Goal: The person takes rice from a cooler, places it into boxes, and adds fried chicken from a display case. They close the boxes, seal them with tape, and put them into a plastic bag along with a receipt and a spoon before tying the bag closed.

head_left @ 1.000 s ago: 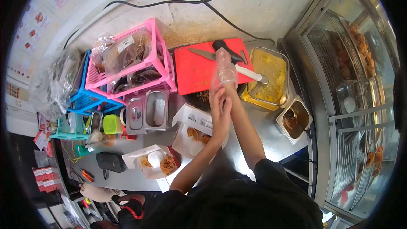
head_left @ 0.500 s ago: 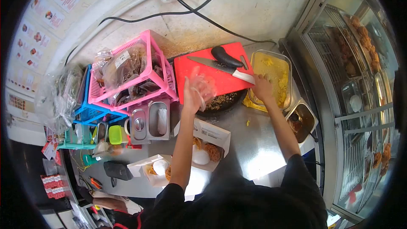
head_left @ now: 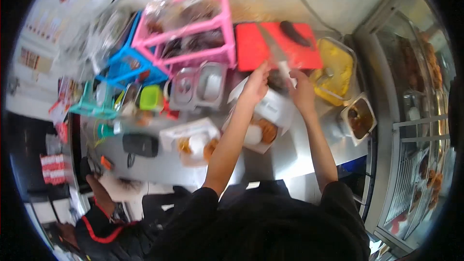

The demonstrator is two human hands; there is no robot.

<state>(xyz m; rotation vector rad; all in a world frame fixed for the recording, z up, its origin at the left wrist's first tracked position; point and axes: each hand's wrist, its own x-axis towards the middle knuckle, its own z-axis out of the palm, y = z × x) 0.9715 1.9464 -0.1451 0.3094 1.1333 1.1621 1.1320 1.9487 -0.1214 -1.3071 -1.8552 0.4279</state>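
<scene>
My right hand is closed around the white handle of a knife, whose blade slants up across the red cutting board. Close beside it, my left hand has its fingers drawn together at the board's front edge; blur hides whatever may be in them. A dark elongated object lies on the board. Below my hands stands an open white box with fried chicken and a white rounded portion. A second open box with food stands to its left.
A pan of yellow food and a metal container of dark sauce stand right of the board. To the left are a pink basket, metal containers and a green cup. A glass cabinet borders the right; another person is lower left.
My right hand has taken the knife and turned it more upright across the board. My left hand has moved in beside it; the clear plastic on it no longer shows. The view has shifted.
</scene>
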